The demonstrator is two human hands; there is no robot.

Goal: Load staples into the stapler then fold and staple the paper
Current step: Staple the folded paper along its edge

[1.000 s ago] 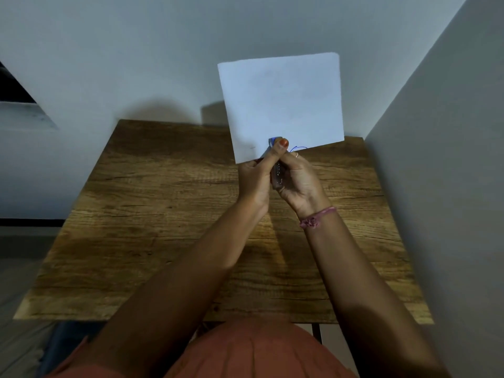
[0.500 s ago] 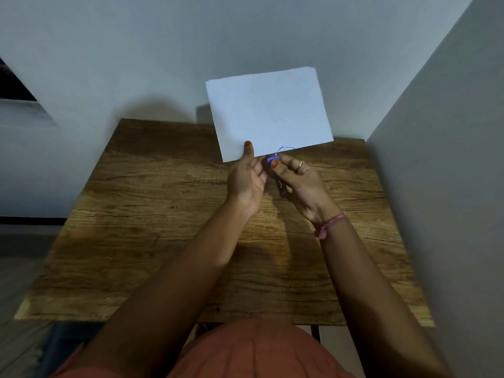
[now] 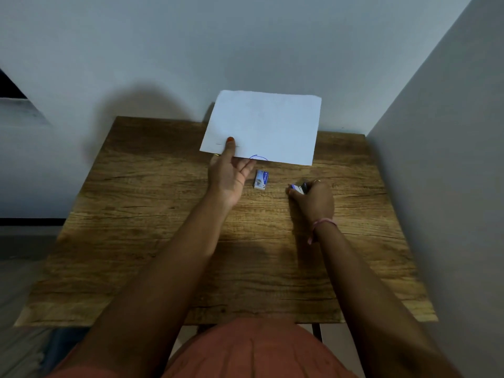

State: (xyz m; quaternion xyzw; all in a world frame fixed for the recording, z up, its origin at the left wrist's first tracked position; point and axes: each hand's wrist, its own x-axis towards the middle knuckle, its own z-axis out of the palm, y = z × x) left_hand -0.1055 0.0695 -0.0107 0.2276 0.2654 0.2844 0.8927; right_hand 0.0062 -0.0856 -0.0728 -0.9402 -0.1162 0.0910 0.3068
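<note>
At the far left edge there is a dark opening w/ a pale ledge (image 3: 19, 110) under it, and below it grey floor (image 3: 16, 296). Next comes the wooden table (image 3: 122, 241), brown w/ strong grain, standing against the grey back wall (image 3: 163, 50).

The left hand (image 3: 227, 177) reaches over the middle of the table. It pinches the folded white paper (image 3: 263, 126) at the near edge, close to the left corner: thumb w/ orange nail on top, the other fingers under the sheet. The paper is held a little above the table at the far side, its far part in front of the wall, approx. flat and slightly tilted. A thin short line is visible beside the thumb; I cannot tell if it is a staple. On the near edge there is a blue pen curve (image 3: 258, 157).

Just right of the left hand, a small blue and white staple box (image 3: 261, 180) lies on the table, not touched by any hand.

Further right, the right hand (image 3: 313, 200) is low at the table surface, fingers curled round the stapler (image 3: 298, 188); only its blue and white end and a dark part show out of the fist. Whether the stapler touches the table, I cannot tell. A pink thread band (image 3: 321, 223) is round the right wrist, and a ring shows on one finger.

At the bottom the person's orange-brown clothing (image 3: 245, 350) is visible between the arms. The right side is closed by a grey side wall (image 3: 450, 159).
</note>
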